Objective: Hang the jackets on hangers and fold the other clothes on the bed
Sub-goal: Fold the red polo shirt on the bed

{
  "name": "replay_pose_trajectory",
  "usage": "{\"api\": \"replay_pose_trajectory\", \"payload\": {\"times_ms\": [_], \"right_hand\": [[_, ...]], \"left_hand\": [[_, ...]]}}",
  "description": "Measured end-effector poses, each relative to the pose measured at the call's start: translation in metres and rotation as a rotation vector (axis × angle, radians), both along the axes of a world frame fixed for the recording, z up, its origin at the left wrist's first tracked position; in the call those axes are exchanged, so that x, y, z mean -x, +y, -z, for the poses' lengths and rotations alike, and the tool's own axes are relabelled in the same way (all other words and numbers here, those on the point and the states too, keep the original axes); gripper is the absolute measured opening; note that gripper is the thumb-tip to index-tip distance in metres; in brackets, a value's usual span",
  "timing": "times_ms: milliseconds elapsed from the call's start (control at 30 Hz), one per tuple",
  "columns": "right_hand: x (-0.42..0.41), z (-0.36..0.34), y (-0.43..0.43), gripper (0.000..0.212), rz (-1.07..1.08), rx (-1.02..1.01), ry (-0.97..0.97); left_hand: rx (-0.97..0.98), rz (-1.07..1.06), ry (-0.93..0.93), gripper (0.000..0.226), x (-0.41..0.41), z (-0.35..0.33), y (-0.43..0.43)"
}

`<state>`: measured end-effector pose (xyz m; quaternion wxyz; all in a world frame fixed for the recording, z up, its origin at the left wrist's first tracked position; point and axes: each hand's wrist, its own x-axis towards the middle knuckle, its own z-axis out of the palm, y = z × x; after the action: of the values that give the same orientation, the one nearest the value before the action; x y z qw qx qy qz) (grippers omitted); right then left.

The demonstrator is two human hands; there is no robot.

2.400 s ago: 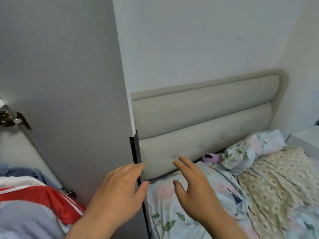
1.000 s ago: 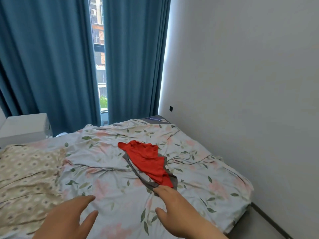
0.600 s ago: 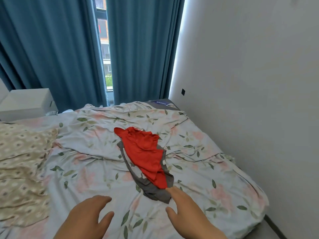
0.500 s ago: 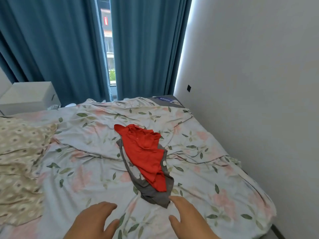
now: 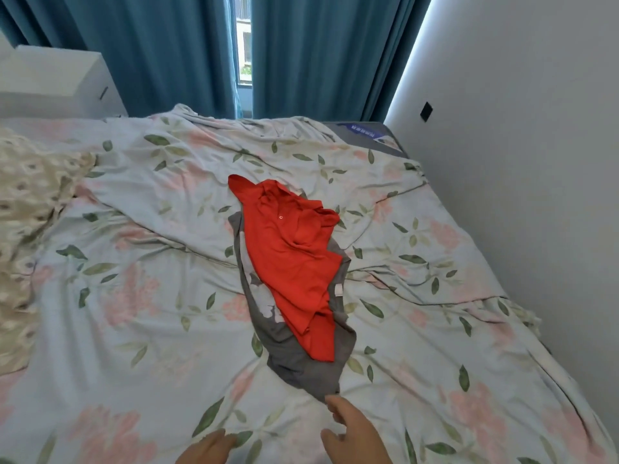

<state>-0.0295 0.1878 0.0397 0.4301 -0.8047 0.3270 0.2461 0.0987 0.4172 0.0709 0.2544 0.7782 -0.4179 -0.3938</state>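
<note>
Blue curtains point(image 5: 160, 51) hang beyond the bed point(image 5: 134, 329), a white cabinet point(image 5: 50, 82) beside.

polo shirt point(image 5: 288, 259) atop t-shirt point(image 5: 311, 366) mid-bed point(image 5: 134, 329) — wall point(image 5: 536, 128) right

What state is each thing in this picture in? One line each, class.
red shirt: crumpled, unfolded, lying on the grey garment.
grey garment: crumpled, unfolded, beneath it.
floral cover: wrinkled.
curtains: parted slightly.
right hand: open, fingertips at the grey garment's near corner.
left hand: open, holding nothing.
</note>
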Motion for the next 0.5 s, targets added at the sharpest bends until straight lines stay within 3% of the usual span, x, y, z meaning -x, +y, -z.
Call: {"api": "replay_pose_trajectory", "payload": {"times_ms": [33,67,100,167,367,500], "right_hand": [[-0.01,0.017,-0.002,0.055,0.007,0.015,-0.036],[-0.019,0.033,-0.005,0.056,0.02,0.024,-0.073],[-0.03,0.048,-0.009,0.057,0.035,0.021,-0.113],[-0.054,0.078,-0.018,0.057,0.062,0.026,-0.186],[-0.147,0.162,-0.043,0.074,-0.017,0.174,-0.341],[-0.199,0.191,-0.052,0.088,0.198,0.074,-0.296]], "left_hand": [[0.063,0.016,-0.19,0.128,0.008,0.024,0.01],[-0.026,-0.208,-0.196,0.083,0.015,0.053,0.007],[-0.129,-0.31,-0.079,0.082,0.019,0.077,0.001],[-0.209,-0.547,-0.12,0.075,0.008,0.106,-0.005],[-0.206,-0.544,-0.236,0.056,-0.037,0.165,-0.029],[-0.228,-0.546,-0.18,0.056,-0.049,0.193,-0.029]]}}
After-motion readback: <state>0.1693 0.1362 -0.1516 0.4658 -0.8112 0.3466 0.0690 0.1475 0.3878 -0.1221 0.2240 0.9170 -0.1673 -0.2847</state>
